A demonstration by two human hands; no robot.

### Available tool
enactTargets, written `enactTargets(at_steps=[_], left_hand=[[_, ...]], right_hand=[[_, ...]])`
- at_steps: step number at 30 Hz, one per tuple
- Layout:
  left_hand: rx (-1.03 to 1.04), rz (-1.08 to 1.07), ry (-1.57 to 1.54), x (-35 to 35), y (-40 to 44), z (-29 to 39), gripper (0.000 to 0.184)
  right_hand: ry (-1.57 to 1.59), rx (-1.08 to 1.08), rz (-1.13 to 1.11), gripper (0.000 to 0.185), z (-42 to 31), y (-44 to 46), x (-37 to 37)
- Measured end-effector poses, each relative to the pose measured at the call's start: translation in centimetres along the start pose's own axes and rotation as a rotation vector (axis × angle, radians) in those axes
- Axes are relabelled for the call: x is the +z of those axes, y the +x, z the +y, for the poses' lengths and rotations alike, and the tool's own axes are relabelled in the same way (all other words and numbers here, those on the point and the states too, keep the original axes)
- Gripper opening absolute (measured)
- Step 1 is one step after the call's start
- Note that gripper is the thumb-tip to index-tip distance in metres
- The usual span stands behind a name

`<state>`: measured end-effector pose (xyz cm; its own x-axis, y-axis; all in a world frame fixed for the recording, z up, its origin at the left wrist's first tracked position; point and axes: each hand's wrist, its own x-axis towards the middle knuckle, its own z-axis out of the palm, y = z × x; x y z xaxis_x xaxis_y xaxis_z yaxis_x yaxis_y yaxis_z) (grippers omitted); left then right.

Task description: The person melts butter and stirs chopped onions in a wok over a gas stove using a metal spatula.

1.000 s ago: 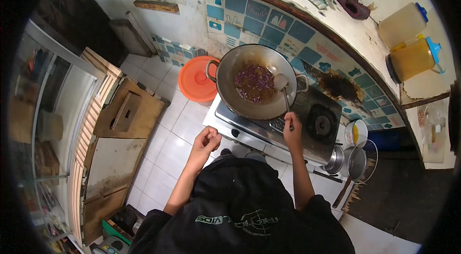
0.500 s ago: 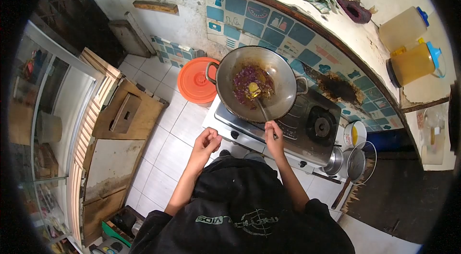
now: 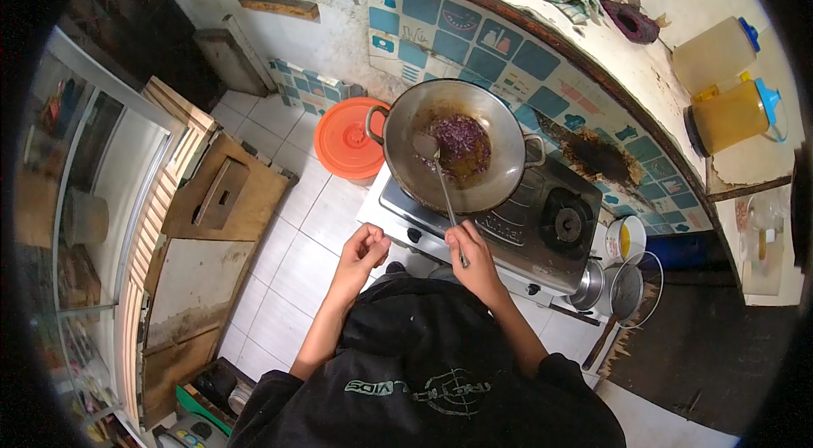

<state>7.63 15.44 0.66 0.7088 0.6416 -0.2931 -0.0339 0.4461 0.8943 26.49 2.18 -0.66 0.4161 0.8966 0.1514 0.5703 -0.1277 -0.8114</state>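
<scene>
In the head view, my right hand (image 3: 474, 263) is wrapped around the handle of a metal spatula (image 3: 445, 190). The spatula's head rests inside a wok (image 3: 508, 122), left of its middle, against chopped purple-red onions (image 3: 460, 136) in a little brownish oil. The wok sits on the left burner of a gas stove (image 3: 508, 232). My left hand (image 3: 362, 253) hovers before the stove's front left, its fingers curled in with the thumb against them. I see nothing in it.
An orange lidded bucket (image 3: 345, 143) stands left of the wok. Right of the bare burner (image 3: 566, 219) are a metal pot (image 3: 586, 285), a bowl with yellow contents (image 3: 628, 236) and a strainer (image 3: 628, 289). Two jugs (image 3: 732, 116) stand on the shelf; a wooden cabinet (image 3: 207, 202) is at left.
The spatula's head has moved left and up across the wok, and the onions are gathered farther right. My right hand has shifted slightly left and down. My left hand stays put.
</scene>
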Motion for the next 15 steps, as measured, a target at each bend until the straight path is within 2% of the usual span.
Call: enactTargets(at_steps=[5, 15], left_hand=[[0.001, 0.013, 0.012, 0.0, -0.3, -0.1, 0.016], [0.012, 0.042, 0.006, -0.3, -0.9, -0.4, 0.016]], right_hand=[[0.008, 0.023, -0.068, 0.009, -0.5, -0.4, -0.2], [-0.251, 0.056, -0.119, 0.005, 4.2, -1.7, -0.8]])
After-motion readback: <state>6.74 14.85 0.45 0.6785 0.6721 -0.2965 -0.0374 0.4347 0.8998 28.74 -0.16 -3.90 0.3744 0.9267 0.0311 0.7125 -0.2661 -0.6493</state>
